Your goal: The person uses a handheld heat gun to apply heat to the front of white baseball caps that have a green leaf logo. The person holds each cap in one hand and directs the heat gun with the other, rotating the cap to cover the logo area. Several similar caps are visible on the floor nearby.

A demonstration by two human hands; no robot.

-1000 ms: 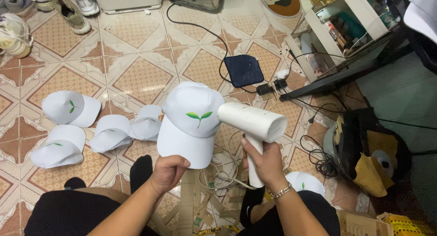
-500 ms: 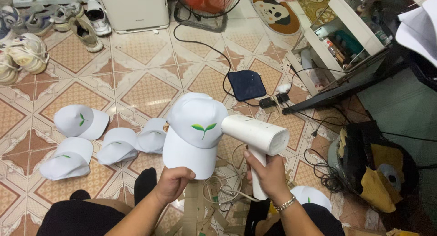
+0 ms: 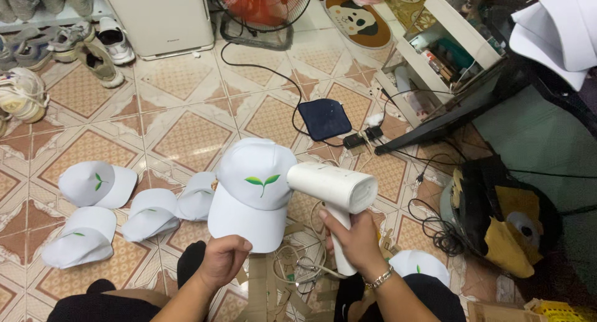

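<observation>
My left hand [image 3: 222, 260] grips the brim of a white cap [image 3: 255, 191] with a green leaf mark, holding it up in front of me. My right hand [image 3: 357, 238] is closed around the handle of a white handheld steamer [image 3: 333, 188], whose head presses against the cap's right side. Several more white caps [image 3: 97, 184] lie on the tiled floor to the left. Another white cap [image 3: 418, 265] sits beside my right knee.
A dark blue pad [image 3: 324, 119] and a power strip [image 3: 362, 137] with cords lie ahead. A red fan [image 3: 261, 5], a white appliance [image 3: 163, 14] and shoes [image 3: 93, 45] stand at the back. A black and yellow bag [image 3: 497, 216] is on the right, a shelf [image 3: 438, 55] beyond it.
The view has tilted up, so cap and steamer sit lower in the frame. Both hands keep their grip, and the steamer head stays against the cap's right side.
</observation>
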